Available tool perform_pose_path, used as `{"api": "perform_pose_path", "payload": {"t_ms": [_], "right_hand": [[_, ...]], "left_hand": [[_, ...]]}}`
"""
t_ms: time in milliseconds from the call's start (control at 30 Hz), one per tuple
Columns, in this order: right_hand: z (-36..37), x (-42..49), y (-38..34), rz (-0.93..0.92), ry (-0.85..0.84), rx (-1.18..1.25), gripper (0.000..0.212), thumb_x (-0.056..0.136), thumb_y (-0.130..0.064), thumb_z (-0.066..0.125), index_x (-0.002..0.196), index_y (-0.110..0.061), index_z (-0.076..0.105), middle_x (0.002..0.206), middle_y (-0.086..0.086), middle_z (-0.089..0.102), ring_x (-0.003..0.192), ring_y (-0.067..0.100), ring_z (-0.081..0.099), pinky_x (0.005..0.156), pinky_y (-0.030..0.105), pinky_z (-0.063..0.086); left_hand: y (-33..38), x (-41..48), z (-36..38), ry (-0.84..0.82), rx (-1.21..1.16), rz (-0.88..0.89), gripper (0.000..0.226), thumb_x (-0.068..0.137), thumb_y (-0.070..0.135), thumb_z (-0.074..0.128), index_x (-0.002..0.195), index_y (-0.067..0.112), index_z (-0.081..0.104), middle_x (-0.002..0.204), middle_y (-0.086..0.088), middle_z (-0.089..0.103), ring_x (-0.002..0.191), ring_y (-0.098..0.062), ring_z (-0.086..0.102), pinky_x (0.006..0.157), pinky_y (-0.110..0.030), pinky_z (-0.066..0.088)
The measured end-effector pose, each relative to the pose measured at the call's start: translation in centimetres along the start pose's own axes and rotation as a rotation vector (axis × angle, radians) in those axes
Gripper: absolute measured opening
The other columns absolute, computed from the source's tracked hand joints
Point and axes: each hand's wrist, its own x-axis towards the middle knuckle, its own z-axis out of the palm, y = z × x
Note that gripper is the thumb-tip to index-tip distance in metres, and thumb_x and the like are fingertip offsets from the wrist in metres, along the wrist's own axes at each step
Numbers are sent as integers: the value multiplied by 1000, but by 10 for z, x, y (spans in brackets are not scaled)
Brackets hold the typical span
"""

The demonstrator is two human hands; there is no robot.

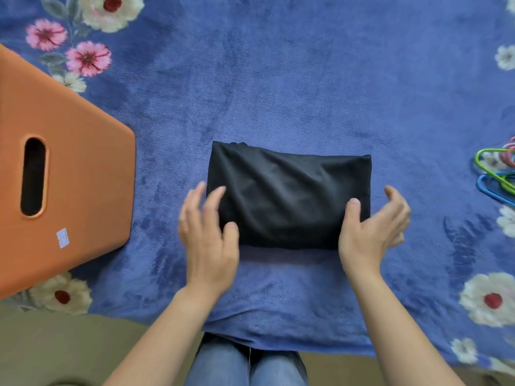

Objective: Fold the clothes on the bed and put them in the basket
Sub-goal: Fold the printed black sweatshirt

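Black garment (289,196) lies folded into a tidy rectangle, middle of the blue flowered blanket (278,79) on the bed, some soft creases across its top. Not in the basket yet. Orange basket (78,162) stands to the left, apart from the garment, its side wall facing the camera; oval handle slot (33,176) and a small white sticker (63,238) show on it. Inside of the basket is out of sight. Left hand (207,240) sits at the garment's near left corner, fingers fairly straight and spread, thumb lying over the cloth, nothing gripped. Right hand (370,232) is at the near right corner: thumb laid flat on top of the cloth, the other fingers loosely bent just past the right edge, not closed around anything that can be seen. Whether those fingers touch the fold's side cannot be told. Coloured hangers (496,176), green, blue and pink, lie on the blanket at the far right, well apart from the garment. Knees in blue jeans (245,363) show at the bottom edge.
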Motion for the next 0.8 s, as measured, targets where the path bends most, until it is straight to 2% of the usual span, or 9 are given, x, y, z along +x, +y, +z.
{"api": "perform_pose_path", "payload": {"t_ms": [133, 267, 400, 467, 533, 600, 633, 733, 800], "right_hand": [[13, -15, -15, -462, -197, -227, 54, 94, -41, 38, 147, -32, 38, 159, 2, 25, 147, 18, 15, 112, 42, 7], [20, -9, 10, -554, -318, -530, 52, 99, -48, 27, 150, -40, 30, 161, -3, 23, 149, 18, 15, 114, 56, 8], [9, -3, 16, -275, -278, -346, 53, 98, -52, 35, 149, -42, 28, 161, -7, 17, 146, 20, 17, 112, 53, 14], [0, -7, 18, 59, -181, 25, 60, 94, -49, 55, 147, -31, 34, 151, 1, 29, 129, 19, 37, 109, 44, 27], [-7, -16, 25, 444, -75, 342, 63, 85, -55, 64, 131, -17, 46, 124, 6, 49, 99, 20, 54, 89, 37, 45], [-13, -34, 32, 702, -133, 538, 68, 76, -67, 65, 107, -8, 52, 92, 10, 61, 80, 27, 62, 65, 34, 53], [-13, -43, 32, 791, -227, 633, 68, 74, -66, 67, 102, -5, 55, 85, 15, 64, 77, 30, 66, 62, 33, 55], [-9, -58, 13, 884, -525, 902, 72, 60, -61, 76, 109, -10, 64, 100, 14, 74, 94, 25, 72, 83, 36, 55], [-4, -57, -5, 936, -561, 1115, 61, 68, -50, 76, 118, -18, 63, 115, 6, 72, 107, 22, 68, 97, 39, 50]], "left_hand": [[23, 23, 37, -198, 321, 339, 54, 97, 36, 36, 149, 25, 34, 161, -5, 18, 149, -22, 5, 118, -41, -3], [-3, 57, 52, -335, 531, 228, 59, 98, 52, 24, 154, 34, 18, 164, -3, 5, 150, -23, 0, 117, -47, -5], [-5, 63, 42, -315, 324, -24, 62, 100, 50, 35, 154, 40, 6, 163, -4, -6, 149, -26, -2, 119, -49, 7], [-3, 62, 31, -230, -7, -245, 69, 96, 46, 50, 153, 36, 13, 159, -9, 13, 144, -25, 16, 117, -43, 18], [-9, 62, 22, -175, -288, -466, 69, 89, 47, 60, 147, 28, 28, 145, -6, 40, 134, -23, 37, 114, -39, 29], [-12, 63, 17, -232, -396, -659, 72, 77, 58, 65, 135, 21, 43, 129, 2, 56, 119, -18, 53, 106, -41, 41], [-11, 64, 16, -276, -415, -725, 75, 71, 61, 67, 130, 18, 49, 123, 3, 60, 112, -17, 58, 101, -41, 46], [-9, 73, 12, -400, -545, -868, 71, 65, 55, 75, 121, 14, 61, 111, -1, 70, 97, -18, 67, 87, -35, 53], [-3, 74, 4, -538, -680, -954, 51, 70, 44, 75, 111, 16, 68, 104, -6, 74, 91, -22, 69, 80, -33, 53]]}}
